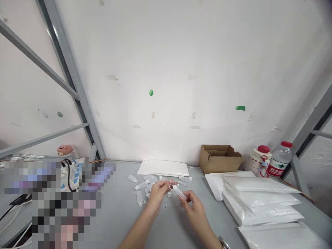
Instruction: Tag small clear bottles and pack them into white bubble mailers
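Note:
A small clear plastic bottle (pixel 181 192) is held tilted above the grey table. My right hand (pixel 191 204) is closed round its lower body, fingers and thumb on its sides. At its upper end, my left hand (pixel 161 193) pinches a white cap with a ring strap (pixel 171 187); whether the cap is fully seated I cannot tell. Similar small bottles (pixel 139 198) lie loose to the left of and behind my hands, some partly hidden by them. A loose ring strap (pixel 169 205) and a small white cap (pixel 169 194) lie between my hands.
White padded mailers (pixel 261 204) are stacked at the right. Behind them stand an open cardboard box (pixel 220 162), a white jar with a red lid (pixel 256 160) and a water bottle (pixel 280 160). A white sheet (pixel 163 167) lies by the wall; a power strip (pixel 70 176) with cables is left.

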Tool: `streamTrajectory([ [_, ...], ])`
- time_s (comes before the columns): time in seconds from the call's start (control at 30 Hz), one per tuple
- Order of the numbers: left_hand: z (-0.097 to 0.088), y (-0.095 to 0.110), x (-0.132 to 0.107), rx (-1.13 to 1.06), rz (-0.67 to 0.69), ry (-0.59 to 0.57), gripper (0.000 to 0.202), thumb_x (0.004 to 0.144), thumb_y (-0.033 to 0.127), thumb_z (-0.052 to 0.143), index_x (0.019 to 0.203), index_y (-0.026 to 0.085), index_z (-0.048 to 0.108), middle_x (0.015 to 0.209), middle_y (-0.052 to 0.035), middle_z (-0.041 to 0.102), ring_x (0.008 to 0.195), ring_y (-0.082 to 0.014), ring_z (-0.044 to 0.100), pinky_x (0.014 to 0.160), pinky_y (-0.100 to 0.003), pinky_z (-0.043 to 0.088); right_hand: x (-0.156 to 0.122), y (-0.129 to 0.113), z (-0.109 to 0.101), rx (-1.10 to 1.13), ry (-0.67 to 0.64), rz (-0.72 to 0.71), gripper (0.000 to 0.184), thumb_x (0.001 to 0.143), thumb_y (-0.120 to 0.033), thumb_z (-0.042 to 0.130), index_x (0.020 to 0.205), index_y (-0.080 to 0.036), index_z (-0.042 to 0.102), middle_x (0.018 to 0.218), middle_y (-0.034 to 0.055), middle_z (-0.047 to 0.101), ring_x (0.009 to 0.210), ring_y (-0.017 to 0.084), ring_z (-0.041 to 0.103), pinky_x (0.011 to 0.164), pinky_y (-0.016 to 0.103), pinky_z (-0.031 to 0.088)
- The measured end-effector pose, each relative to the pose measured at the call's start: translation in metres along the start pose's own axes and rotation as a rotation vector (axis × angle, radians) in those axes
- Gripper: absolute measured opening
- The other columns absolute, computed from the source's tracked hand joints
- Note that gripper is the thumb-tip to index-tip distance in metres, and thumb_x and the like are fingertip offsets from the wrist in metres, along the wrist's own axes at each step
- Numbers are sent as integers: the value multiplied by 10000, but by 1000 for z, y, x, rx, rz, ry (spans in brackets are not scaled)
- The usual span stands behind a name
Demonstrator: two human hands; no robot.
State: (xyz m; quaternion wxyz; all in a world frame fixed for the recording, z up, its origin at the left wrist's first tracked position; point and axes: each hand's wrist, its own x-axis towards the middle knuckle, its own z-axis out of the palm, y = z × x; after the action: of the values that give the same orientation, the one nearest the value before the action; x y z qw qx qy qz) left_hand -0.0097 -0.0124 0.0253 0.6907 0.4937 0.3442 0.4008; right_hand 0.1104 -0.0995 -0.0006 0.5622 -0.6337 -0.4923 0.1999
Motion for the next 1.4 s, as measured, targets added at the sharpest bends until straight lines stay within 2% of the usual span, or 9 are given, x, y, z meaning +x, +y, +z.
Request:
streamTrajectory([
  [0.17, 2, -5, 1, 77, 13, 10, 271, 666, 396, 651, 725, 140, 717, 791, -86, 716, 763, -209, 619, 752, -290, 443, -1, 8, 2, -57, -50, -9, 321, 757, -512, 526, 694, -208, 609, 626, 4, 605, 626, 176, 533, 639, 278, 426],
  [0.27, 4, -6, 0, 109, 33, -2, 265, 662, 400, 658, 724, 149, 717, 810, -84, 717, 793, -210, 620, 764, -278, 442, 1, 16, 3, -149, -75, -76, 243, 741, -454, 571, 747, -218, 631, 726, 25, 616, 714, 196, 549, 720, 308, 428],
  [0.37, 5, -7, 3, 56, 13, 8, 306, 643, 408, 680, 810, 154, 710, 908, -100, 707, 886, -230, 620, 808, -300, 442, 9, 26, -2, -286, -1, -123, 222, 732, -399, 581, 806, -202, 652, 791, 61, 589, 756, 217, 547, 720, 328, 427],
  [0.57, -8, -8, 15, -40, 12, 210, 331, 631, 388, 701, 872, 161, 698, 1249, -129, 535, 1046, -277, 561, 875, -363, 432, 43, 46, -33, -638, 86, 53, 211, 775, -373, 486, 691, -194, 562, 602, 24, 576, 553, 189, 535, 553, 290, 370],
  [0.7, -15, -5, 16, -58, 48, 229, 284, 644, 346, 700, 875, 180, 695, 1318, -103, 468, 1136, -287, 492, 887, -364, 433, 56, 53, -45, -725, 102, 105, 208, 770, -338, 484, 606, -213, 508, 593, 41, 605, 560, 197, 557, 531, 281, 331],
  [0.9, -20, -4, 19, 57, 16, 277, 265, 690, 260, 624, 936, 168, 663, 1177, -116, 586, 1082, -236, 536, 848, -308, 443, 59, 56, -43, -772, 90, 111, 214, 766, -367, 495, 670, -194, 578, 722, 80, 649, 698, 226, 594, 612, 295, 352],
  [1.13, -24, -13, 25, 382, 102, 326, 229, 703, 273, 520, 876, 146, 602, 890, -75, 624, 747, -178, 606, 718, -321, 452, 57, 55, -48, -704, 92, 152, 361, 746, -383, 503, 1017, -157, 578, 743, 52, 622, 718, 218, 582, 663, 301, 394],
  [1.3, -22, -17, 21, 695, 200, 342, 120, 707, 274, 514, 772, 185, 563, 777, -15, 528, 656, -148, 524, 700, -304, 413, 43, 45, -50, -521, 292, 14, 491, 707, -301, 504, 1170, -147, 450, 833, 48, 546, 666, 194, 540, 652, 309, 436],
  [1.4, -22, -17, 19, 848, 209, 303, 122, 739, 292, 479, 747, 188, 544, 746, -12, 511, 687, -156, 522, 686, -283, 404, 32, 37, -43, -442, 393, -129, 428, 731, -280, 462, 1138, -150, 449, 830, 31, 509, 606, 157, 498, 660, 316, 446],
])
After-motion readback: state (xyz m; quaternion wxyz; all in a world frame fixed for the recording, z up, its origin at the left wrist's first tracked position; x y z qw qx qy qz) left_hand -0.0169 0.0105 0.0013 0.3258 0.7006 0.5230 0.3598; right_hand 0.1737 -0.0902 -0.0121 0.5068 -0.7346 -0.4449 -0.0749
